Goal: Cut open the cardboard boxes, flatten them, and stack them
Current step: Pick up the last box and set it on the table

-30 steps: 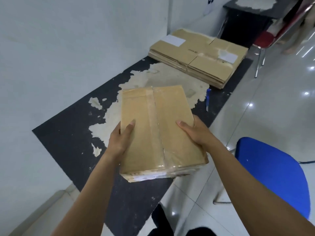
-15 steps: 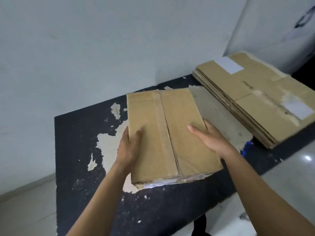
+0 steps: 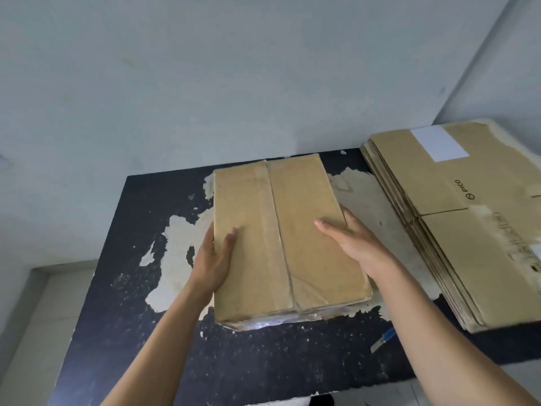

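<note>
Cardboard box (image 3: 288, 238) in the grip of left hand (image 3: 213, 259) and right hand (image 3: 361, 249), perhaps on the table (image 3: 117, 332).

I see a matt brown cardboard box (image 3: 304, 230) sealed with glossy clear tape (image 3: 267, 218). The tabletop (image 3: 117, 332) has a rough dark coating flaking to pale patches. The flattened stack (image 3: 474, 253) is matt cardboard too.

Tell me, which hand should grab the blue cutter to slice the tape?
Probably the right hand: the blue cutter lies on the table beside that arm, while the left hand holds the box on the other side.
</note>
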